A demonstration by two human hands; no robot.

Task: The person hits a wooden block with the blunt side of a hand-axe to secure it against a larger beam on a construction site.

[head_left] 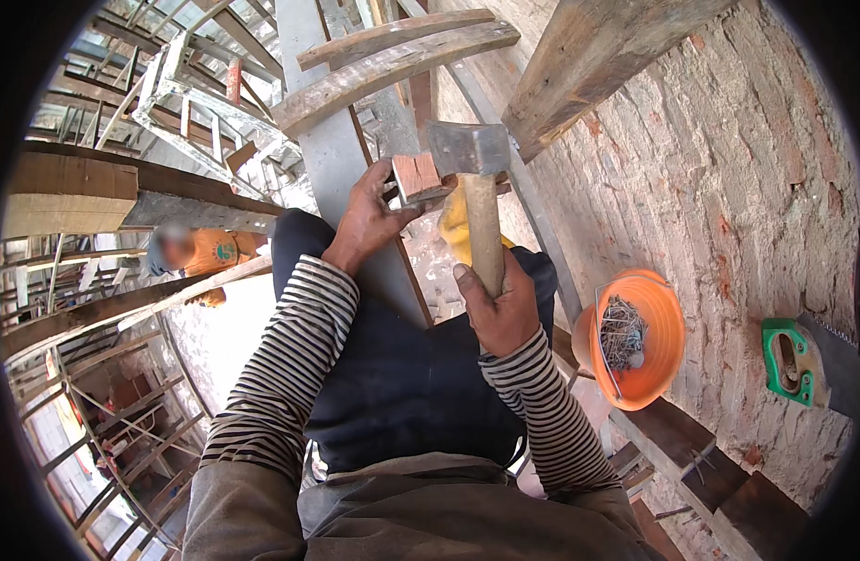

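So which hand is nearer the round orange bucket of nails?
Right. The right hand is just left of the bucket; the left hand is farther left and higher up.

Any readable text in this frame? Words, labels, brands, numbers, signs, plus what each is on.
No legible text anywhere in view.
Orange shirt on the other person: greenish print on it, too small and blurred to tell whether it holds letters.
Hatchet: no readable marking.
Wooden block: no readable marking.
Orange bucket: no readable marking.
Green-handled saw: no readable marking.
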